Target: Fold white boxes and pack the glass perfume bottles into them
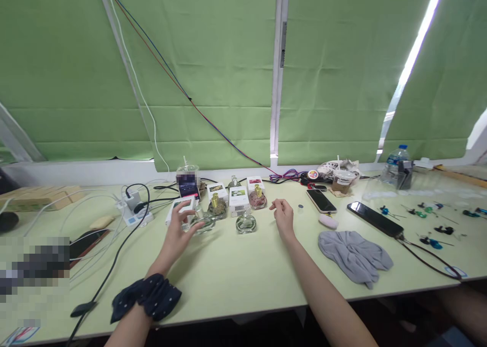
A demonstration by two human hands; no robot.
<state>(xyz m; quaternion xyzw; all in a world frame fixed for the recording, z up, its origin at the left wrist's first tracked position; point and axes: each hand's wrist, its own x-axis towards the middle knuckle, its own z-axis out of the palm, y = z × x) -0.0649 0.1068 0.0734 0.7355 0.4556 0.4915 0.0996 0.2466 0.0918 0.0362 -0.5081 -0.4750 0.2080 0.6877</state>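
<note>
Green blinds [213,42] hang behind the pale table [243,281]; left hand [181,230] is spread, right hand [283,217] curled closed.

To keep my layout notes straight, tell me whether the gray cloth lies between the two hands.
No, the gray cloth lies to the right of the right hand.

The near bottle [246,224] is clear, glossy glass; farther back, a gold sprayer [215,201] shines like metal and a white box [239,201] looks like smooth card. The tabletop [236,276] is smooth, faintly sheened. At right, grey cloth [353,253] lies matt and wrinkled. Far green blinds [213,58] look like matt, creased fabric.
</note>
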